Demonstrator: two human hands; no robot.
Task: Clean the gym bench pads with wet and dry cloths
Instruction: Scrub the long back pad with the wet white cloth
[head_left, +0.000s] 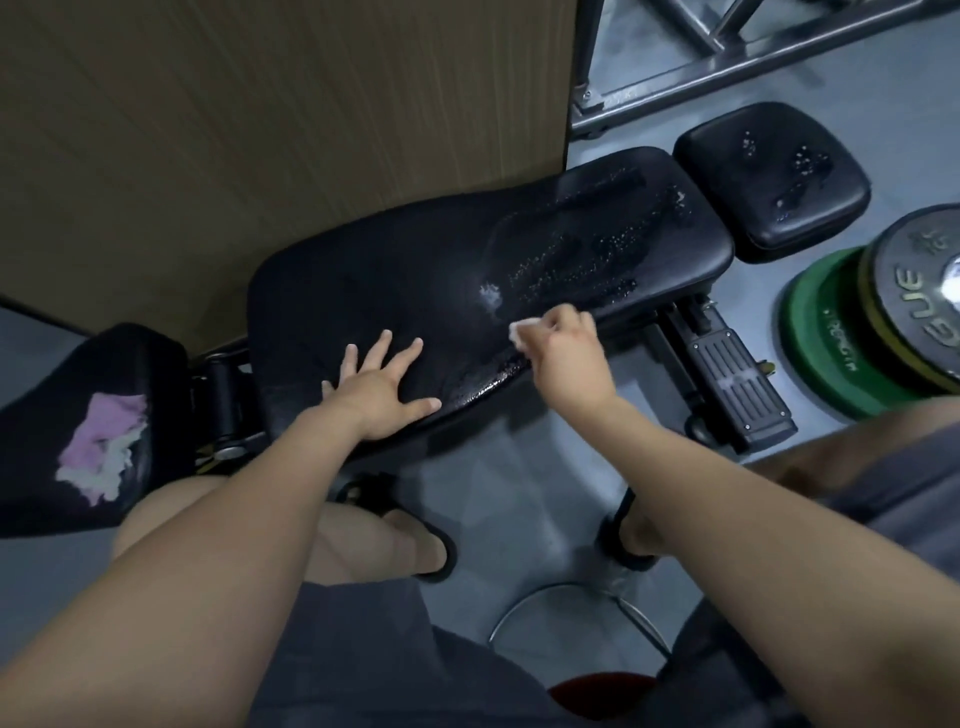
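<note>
A long black bench pad (415, 270) runs across the middle, its right half beaded with water and foam. My left hand (382, 387) lies flat on its near edge, fingers spread. My right hand (563, 358) grips a small white cloth (519, 332) at the pad's front edge, just beside a wet streak. A smaller black pad (810, 208) at the upper right also carries wet patches. On the black seat pad (130, 364) at the left rests a pink and white cloth (104, 449).
A wooden panel (260, 130) stands behind the bench. Green and black weight plates (872, 332) lie at the right. A steel frame (727, 57) crosses the top right. The bench's black foot plate (737, 384) sits on the grey floor. My sandalled feet (415, 540) stand below.
</note>
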